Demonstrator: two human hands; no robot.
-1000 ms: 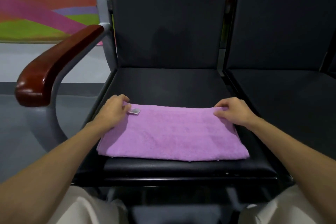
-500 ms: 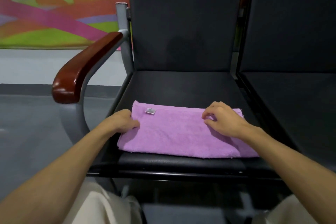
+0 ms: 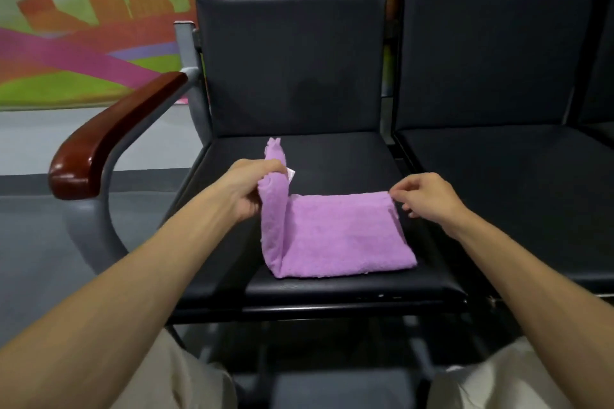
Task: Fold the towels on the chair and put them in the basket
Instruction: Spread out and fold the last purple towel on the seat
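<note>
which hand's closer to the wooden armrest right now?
Left. The left hand, gripping the lifted end of the towel, is right of the wooden armrest. The right hand is at the towel's opposite edge, farther across the seat.

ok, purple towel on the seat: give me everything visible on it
The purple towel looks like soft terry cloth, folded into layers, and sits on the front half of the black chair seat. Its right part lies flat. Its left end stands upright, gripped by the left hand, with a small white label showing beside the fingers. The right hand has its fingertips at the far right corner; whether they pinch it is unclear.
</note>
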